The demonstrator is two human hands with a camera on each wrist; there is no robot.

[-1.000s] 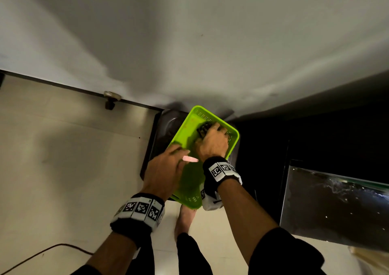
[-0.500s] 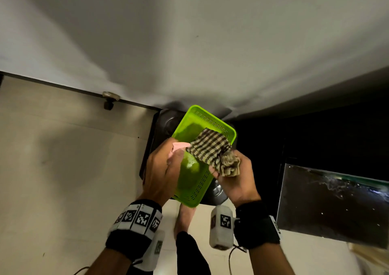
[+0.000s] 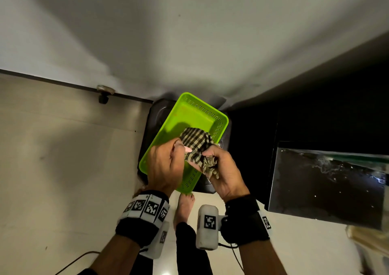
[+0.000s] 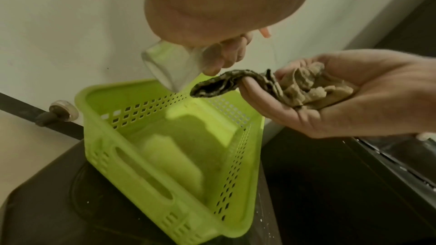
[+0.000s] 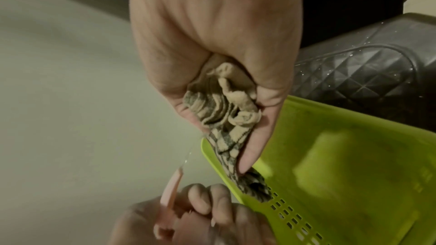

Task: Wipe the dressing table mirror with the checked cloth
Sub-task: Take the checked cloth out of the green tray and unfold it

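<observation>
Item: checked cloth (image 3: 197,148), bunched in right hand (image 3: 225,175) over green basket (image 3: 189,114); left hand (image 3: 164,165) gripped clear bottle (image 4: 172,64), apparently a sprayer for wetting cloth.

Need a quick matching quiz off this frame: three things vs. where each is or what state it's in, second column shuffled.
1. black-and-beige checked cloth
2. lime-green perforated plastic basket
3. small clear plastic spray bottle

A. gripped in the left hand, tilted
B. bunched in the right hand
C. resting on a dark quilted surface, nothing in it

Pairs: 1-B, 2-C, 3-A
</observation>
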